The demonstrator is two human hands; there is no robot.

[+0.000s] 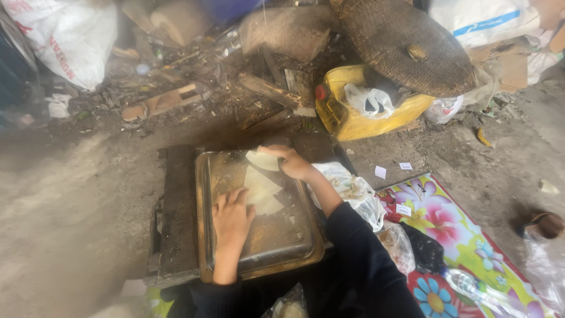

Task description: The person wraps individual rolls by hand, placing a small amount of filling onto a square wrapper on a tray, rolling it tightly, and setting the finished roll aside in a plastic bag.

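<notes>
- the right hand (292,162) is closed in a pinch on the far corner of a thin pale wrapper sheet (262,187), lifting that edge off the tray.
- the left hand (231,219) lies flat with fingers spread and together holds nothing; its fingertips press on the near left edge of the same sheet.
- the sheet is in the middle of one square metal tray (276,235), which sits on one dark wooden stand (176,206) on the ground.
- just right of the tray, beside the right forearm, lie two crumpled clear plastic bags (353,191).
- further right is one flowered mat (453,229), with three small white paper scraps (380,172) on and near its far edge.
- far behind the tray stands one yellow container (347,118) holding a white bag, with one woven basket (406,44) leaning over it.
</notes>
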